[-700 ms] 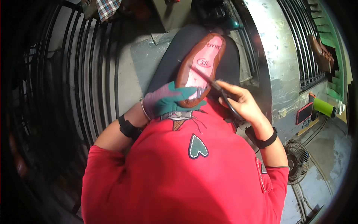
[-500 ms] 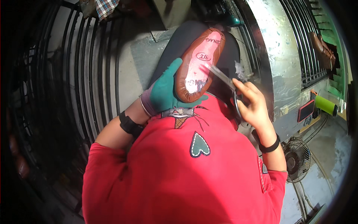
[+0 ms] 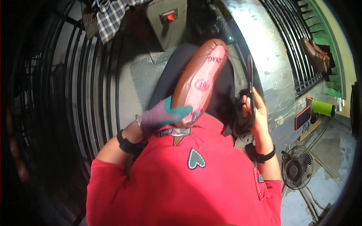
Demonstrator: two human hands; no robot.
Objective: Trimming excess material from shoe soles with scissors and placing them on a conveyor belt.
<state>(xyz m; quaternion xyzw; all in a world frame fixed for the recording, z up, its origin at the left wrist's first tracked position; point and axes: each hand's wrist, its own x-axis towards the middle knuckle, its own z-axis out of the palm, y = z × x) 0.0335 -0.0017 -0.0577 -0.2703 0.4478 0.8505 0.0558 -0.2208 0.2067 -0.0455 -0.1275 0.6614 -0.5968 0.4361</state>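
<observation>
A brown leather shoe upper (image 3: pixel 190 77), stretched over a shoe last, lies above my lap with its underside turned up. Down the middle runs a pink insole (image 3: pixel 200 90) with dark printing. My left hand (image 3: pixel 160 115), in a purple and teal glove, grips the near end, its thumb lying over the insole. To the right of the shoe, and apart from it, my bare right hand (image 3: pixel 258 116) holds a pair of scissors (image 3: pixel 250 73). Their dark blades point up and away from me, seen nearly edge-on.
A metal-topped bench (image 3: pixel 260 34) stands along the right, with black bars beyond it. Farther right are brown shoes (image 3: pixel 315 54), a red-edged phone (image 3: pixel 302 117), a green bottle (image 3: pixel 323 108) and a fan (image 3: pixel 298 167). A switch box (image 3: pixel 167 22) and checked cloth (image 3: pixel 113 19) are ahead.
The scissors have lifted off the insole and swung right, now upright beside the shoe. The shoe has turned and come nearer; my left thumb has shifted from its side onto the insole.
</observation>
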